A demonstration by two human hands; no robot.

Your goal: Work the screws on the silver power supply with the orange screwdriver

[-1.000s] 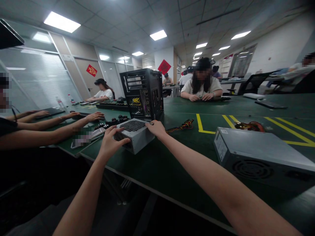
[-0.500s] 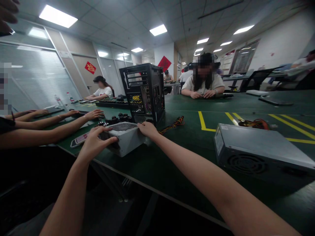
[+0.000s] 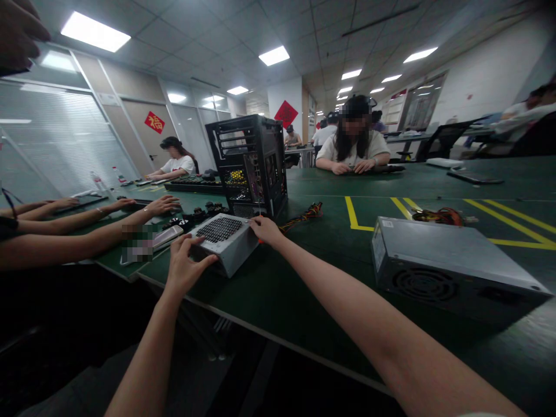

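A grey computer power supply [image 3: 237, 258] with a honeycomb vent on top sits at the table's near edge, both my hands on it. With thumb and fingers, my left hand [image 3: 186, 263] clasps its left end. At the far right corner, my right hand [image 3: 264, 230] has its fingers pinched, partly hidden, beside the cables. Just behind stands a black computer case [image 3: 249, 168] with its slots facing me. A bundle of coloured cables [image 3: 304, 215] lies on the table to the right of the power supply.
A second power supply [image 3: 452, 255] stands on the right with its cable bundle [image 3: 438, 216] behind. Yellow tape marks [image 3: 354, 217] run across the green table. A phone [image 3: 167, 236] lies left of my hands, near co-workers' arms [image 3: 99, 231]. Another person [image 3: 354, 145] works opposite.
The power supply has turned and settled so that its vented top shows more. My left hand has moved right along with it; the right hand stays at the far corner.
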